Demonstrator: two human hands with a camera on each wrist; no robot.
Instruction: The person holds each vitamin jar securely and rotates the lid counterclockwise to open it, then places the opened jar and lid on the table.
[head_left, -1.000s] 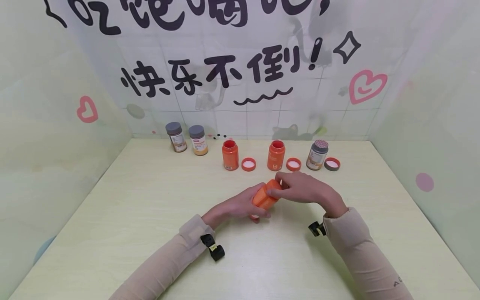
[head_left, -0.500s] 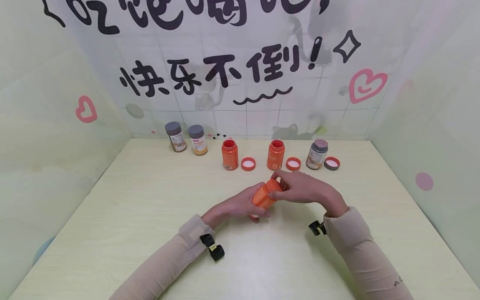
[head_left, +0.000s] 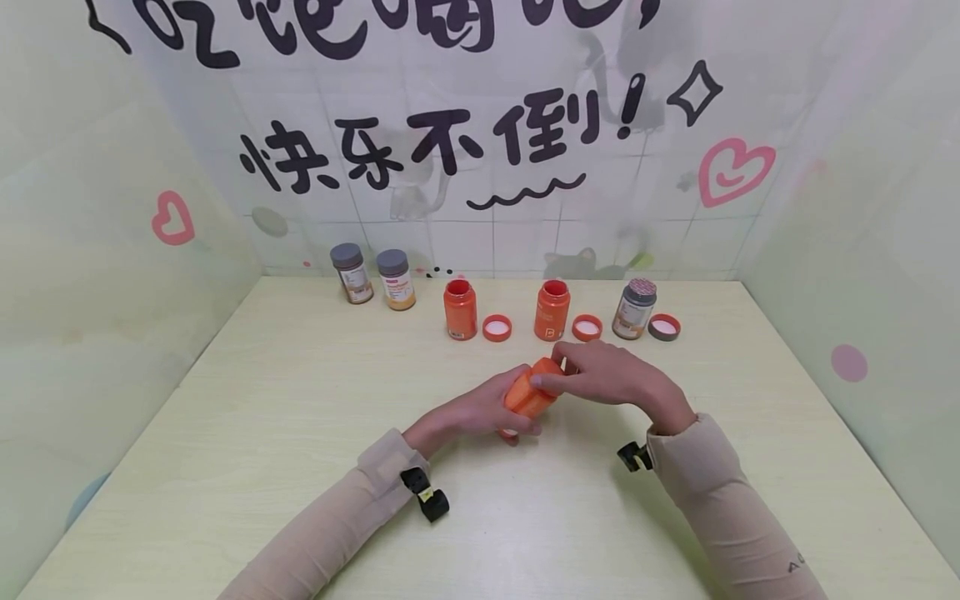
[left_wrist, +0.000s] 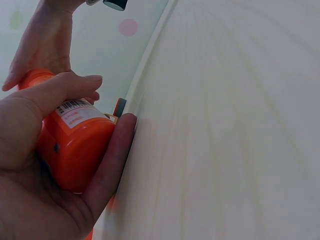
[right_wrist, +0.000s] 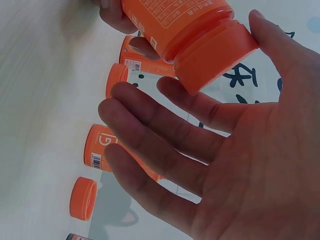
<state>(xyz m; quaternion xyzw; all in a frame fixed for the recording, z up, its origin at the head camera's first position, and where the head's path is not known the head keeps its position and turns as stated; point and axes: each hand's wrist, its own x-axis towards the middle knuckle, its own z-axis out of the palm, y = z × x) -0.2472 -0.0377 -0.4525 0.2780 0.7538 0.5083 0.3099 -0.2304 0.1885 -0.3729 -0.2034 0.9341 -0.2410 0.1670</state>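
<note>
Over the middle of the table, an orange bottle (head_left: 527,398) is tilted with its capped end up and to the right. My left hand (head_left: 483,407) grips its body; in the left wrist view, the thumb lies across the barcode label (left_wrist: 77,112) and the fingers go round the lower part. At the top sits an orange screw cap (right_wrist: 217,57). My right hand (head_left: 607,375) pinches this cap between thumb and index finger, the other fingers spread beside it in the right wrist view. Whether the cap is tight on the neck cannot be told.
Behind the hands stand two uncapped orange bottles (head_left: 461,317), with orange caps (head_left: 497,328) lying upturned beside them. At right is a grey jar (head_left: 634,310) with a patterned top, next to its upturned cap (head_left: 664,327). Two grey-capped jars (head_left: 397,281) stand back left.
My right fingers opened a little and shifted round the cap half a second ago, then closed on it again. The left hand and the bottle stay nearly still.
</note>
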